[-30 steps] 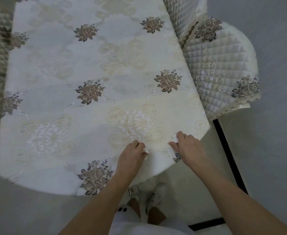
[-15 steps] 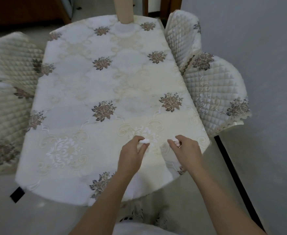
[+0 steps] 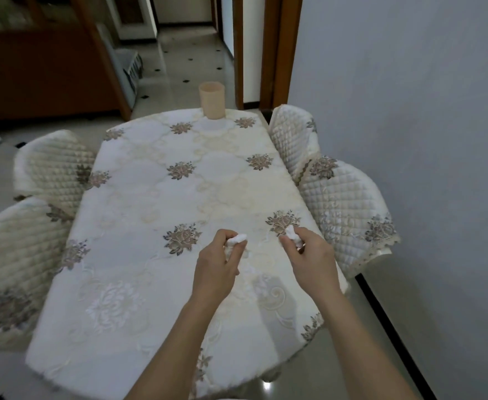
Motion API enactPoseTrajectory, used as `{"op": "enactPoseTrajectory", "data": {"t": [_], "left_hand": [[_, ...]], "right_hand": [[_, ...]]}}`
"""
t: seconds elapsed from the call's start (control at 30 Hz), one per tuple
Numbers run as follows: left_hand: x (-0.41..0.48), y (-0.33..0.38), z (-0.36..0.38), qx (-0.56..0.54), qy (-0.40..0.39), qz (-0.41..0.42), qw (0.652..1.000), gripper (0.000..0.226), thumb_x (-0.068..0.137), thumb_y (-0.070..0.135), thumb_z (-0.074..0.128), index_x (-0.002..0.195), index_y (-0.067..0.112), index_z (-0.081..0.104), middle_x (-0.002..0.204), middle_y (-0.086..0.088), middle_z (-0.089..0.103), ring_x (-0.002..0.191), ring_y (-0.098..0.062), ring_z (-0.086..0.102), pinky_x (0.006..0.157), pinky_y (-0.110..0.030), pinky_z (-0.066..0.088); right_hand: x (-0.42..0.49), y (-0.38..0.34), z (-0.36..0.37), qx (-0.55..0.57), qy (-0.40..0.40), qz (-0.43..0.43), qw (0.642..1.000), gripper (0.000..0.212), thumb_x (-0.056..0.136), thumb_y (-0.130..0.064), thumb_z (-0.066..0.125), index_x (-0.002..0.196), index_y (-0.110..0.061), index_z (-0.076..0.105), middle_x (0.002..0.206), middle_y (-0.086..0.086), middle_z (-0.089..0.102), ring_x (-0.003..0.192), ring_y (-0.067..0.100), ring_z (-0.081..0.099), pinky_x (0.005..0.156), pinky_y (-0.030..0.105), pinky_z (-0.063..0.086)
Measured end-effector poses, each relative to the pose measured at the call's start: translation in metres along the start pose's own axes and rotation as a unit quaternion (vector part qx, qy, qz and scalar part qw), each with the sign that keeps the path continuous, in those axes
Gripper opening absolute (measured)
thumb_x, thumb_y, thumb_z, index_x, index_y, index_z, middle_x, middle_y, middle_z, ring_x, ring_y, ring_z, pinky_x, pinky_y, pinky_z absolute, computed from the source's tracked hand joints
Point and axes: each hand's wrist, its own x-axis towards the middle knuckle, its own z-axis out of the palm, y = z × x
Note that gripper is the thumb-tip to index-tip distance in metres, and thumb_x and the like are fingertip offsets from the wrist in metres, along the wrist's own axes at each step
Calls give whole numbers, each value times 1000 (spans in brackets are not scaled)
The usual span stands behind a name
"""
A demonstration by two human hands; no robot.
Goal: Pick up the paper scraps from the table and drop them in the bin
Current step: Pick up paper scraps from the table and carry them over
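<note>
My left hand is raised above the near part of the table and pinches a crumpled white paper scrap between thumb and fingers. My right hand hovers beside it, closed on another white paper scrap. A beige cylindrical bin stands upright at the far end of the table, well beyond both hands. The table carries a white cloth with brown flower motifs.
Quilted cream chairs flank the table: two on the left, two on the right. A grey wall runs close along the right side. Behind the bin are a tiled floor, a doorway and a dark wooden cabinet.
Both hands have lifted off the cloth near the table's front edge, each with a scrap. The view has tilted up, bringing the bin and the far room into sight.
</note>
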Motion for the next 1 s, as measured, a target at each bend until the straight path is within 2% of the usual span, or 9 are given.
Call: {"op": "enactPoseTrajectory", "data": {"t": [0.2, 0.37, 0.43, 0.53, 0.6, 0.7, 0.77, 0.9, 1.0], "left_hand": [[-23, -8, -37, 7, 58, -39, 997, 17, 96, 48, 55, 95, 32, 58, 67, 7, 65, 49, -9, 63, 52, -21, 49], [-69, -28, -84, 27, 143, -97, 985, 18, 96, 48, 56, 94, 30, 57, 73, 5, 67, 51, -10, 64, 50, -19, 48], [-95, -37, -107, 36, 188, -125, 974, 18, 96, 47, 56, 91, 30, 56, 75, 5, 68, 51, -11, 64, 50, -22, 49], [-140, -51, -142, 52, 260, -174, 949, 17, 95, 46, 58, 92, 30, 56, 72, 6, 66, 52, -9, 64, 49, -17, 46], [-171, -57, -165, 60, 306, -211, 926, 18, 94, 48, 59, 95, 29, 56, 75, 4, 67, 52, -10, 65, 51, -21, 50], [-215, -63, -196, 65, 380, -242, 890, 19, 94, 47, 60, 93, 28, 59, 81, 3, 69, 60, -19, 67, 61, -41, 57], [-241, -65, -215, 70, 422, -247, 870, 16, 94, 42, 61, 92, 26, 60, 81, 4, 70, 61, -22, 67, 62, -44, 57], [-283, -75, -248, 67, 475, -269, 835, 11, 95, 36, 62, 89, 27, 59, 70, 9, 69, 52, -17, 65, 53, -32, 53], [-304, -90, -276, 63, 502, -284, 814, 9, 94, 36, 62, 87, 32, 59, 72, 9, 68, 51, -13, 65, 50, -19, 48]], "right_hand": [[-7, -26, 24, 33, -42, -34, 998, 31, 91, -46, 61, 75, -20, 62, 62, -3, 57, 63, 15, 55, 60, 39, 45], [-26, -55, 72, 60, -136, -77, 986, 35, 91, -50, 58, 74, -19, 63, 61, -1, 59, 60, 16, 56, 61, 39, 48], [-41, -72, 94, 69, -181, -103, 976, 38, 90, -50, 57, 74, -17, 63, 61, 2, 60, 61, 19, 57, 60, 41, 49], [-69, -104, 126, 84, -245, -146, 955, 38, 91, -48, 59, 71, -16, 62, 58, 3, 57, 60, 21, 55, 59, 41, 48], [-91, -128, 144, 90, -293, -179, 935, 40, 92, -48, 58, 71, -14, 61, 58, 3, 53, 60, 22, 53, 57, 40, 45], [-124, -163, 169, 94, -350, -228, 904, 42, 94, -48, 56, 71, -12, 58, 56, 2, 49, 58, 20, 50, 53, 37, 39], [-145, -185, 184, 99, -382, -253, 883, 40, 95, -47, 54, 72, -14, 60, 59, 2, 53, 60, 20, 53, 55, 37, 42], [-188, -221, 213, 111, -429, -285, 850, 38, 95, -46, 54, 76, -14, 62, 65, 2, 60, 66, 18, 57, 59, 36, 45], [-217, -244, 239, 111, -444, -315, 831, 37, 95, -44, 56, 74, -14, 59, 64, -1, 57, 63, 13, 55, 60, 37, 44]]}}
